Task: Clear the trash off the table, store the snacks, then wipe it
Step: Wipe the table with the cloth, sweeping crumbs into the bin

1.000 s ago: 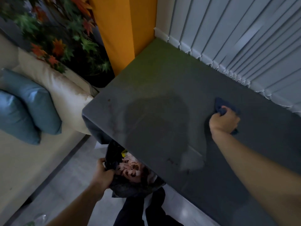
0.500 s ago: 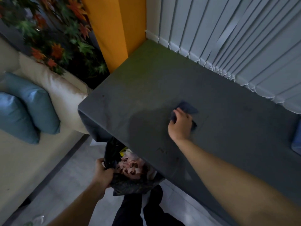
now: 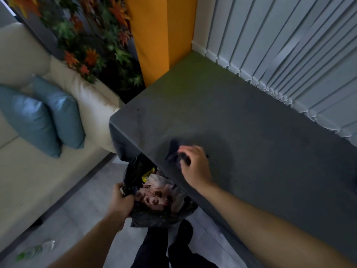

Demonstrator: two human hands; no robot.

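Note:
The dark grey table (image 3: pixel 241 113) fills the right half of the head view. My right hand (image 3: pixel 195 166) presses a dark blue cloth (image 3: pixel 172 152) flat on the tabletop, close to the near edge. Below that edge, my left hand (image 3: pixel 120 200) grips the rim of a black trash bag (image 3: pixel 135 175). The bag hangs open and holds crumpled wrappers (image 3: pixel 156 192), one pale pink with brown spots, plus a bit of yellow packaging.
A cream sofa (image 3: pixel 29 180) with two blue cushions (image 3: pixel 44 117) stands at the left. An orange pillar (image 3: pixel 162 35) and leafy plant (image 3: pixel 92 39) are behind the table's far corner. Vertical blinds (image 3: pixel 289 45) line its far side. A clear plastic bottle (image 3: pixel 34 250) lies on the floor.
My right hand has swept the cloth leftward and nearer across the table, towards the edge above the bag. My left hand still holds the bag in the same place.

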